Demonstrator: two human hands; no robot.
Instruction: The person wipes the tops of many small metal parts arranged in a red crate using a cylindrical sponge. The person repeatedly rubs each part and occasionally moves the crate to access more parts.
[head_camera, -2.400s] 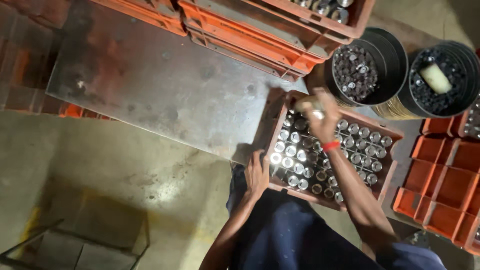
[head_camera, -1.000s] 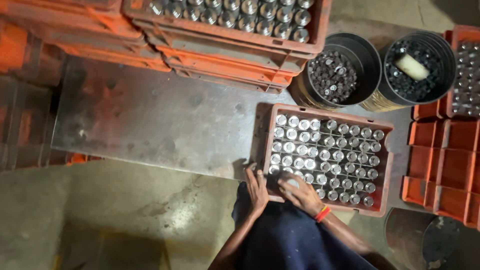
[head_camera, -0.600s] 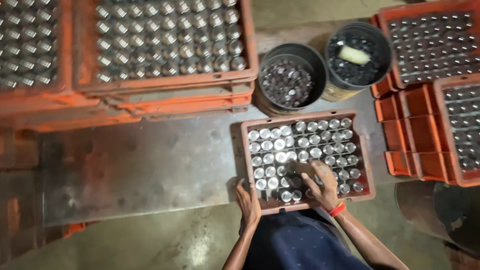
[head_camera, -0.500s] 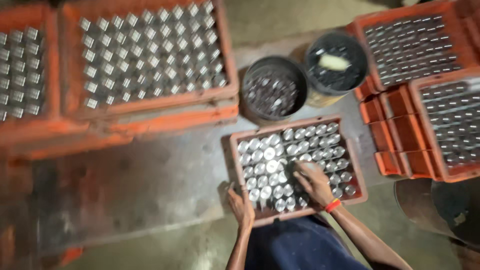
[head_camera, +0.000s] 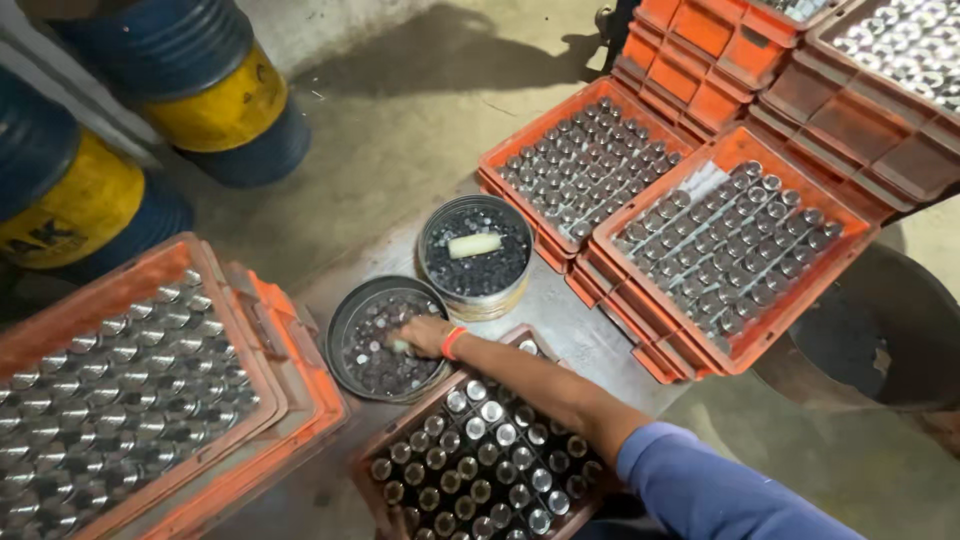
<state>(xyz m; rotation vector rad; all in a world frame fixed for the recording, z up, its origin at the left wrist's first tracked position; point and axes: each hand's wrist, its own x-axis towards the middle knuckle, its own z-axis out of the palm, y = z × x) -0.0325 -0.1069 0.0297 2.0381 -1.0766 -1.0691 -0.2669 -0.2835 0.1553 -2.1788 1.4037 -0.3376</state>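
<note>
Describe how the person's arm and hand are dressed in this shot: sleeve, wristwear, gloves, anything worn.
Only one arm shows, the right. The right hand is bare, with no glove or ring visible. An orange-red band circles the wrist. The forearm is uncovered up to a blue sleeve, pushed up or cut short near the elbow, of plain cloth with no pattern or marking visible. The left hand is out of view.
</note>
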